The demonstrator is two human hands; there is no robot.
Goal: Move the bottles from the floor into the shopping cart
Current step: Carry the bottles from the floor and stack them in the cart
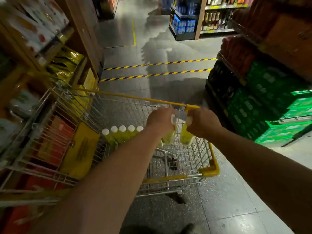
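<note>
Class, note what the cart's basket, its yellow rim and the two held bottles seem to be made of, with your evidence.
Cart basket: shiny metal wire, a thin silver grid with glints.
Yellow rim: probably plastic, smooth moulded corner.
Held bottles: likely clear plastic, yellow liquid showing through; matte white caps.

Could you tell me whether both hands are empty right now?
No: the left hand grips the left bottle and the right hand the right bottle, over the cart.

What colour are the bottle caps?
White; the caps show best in the head view.
</note>
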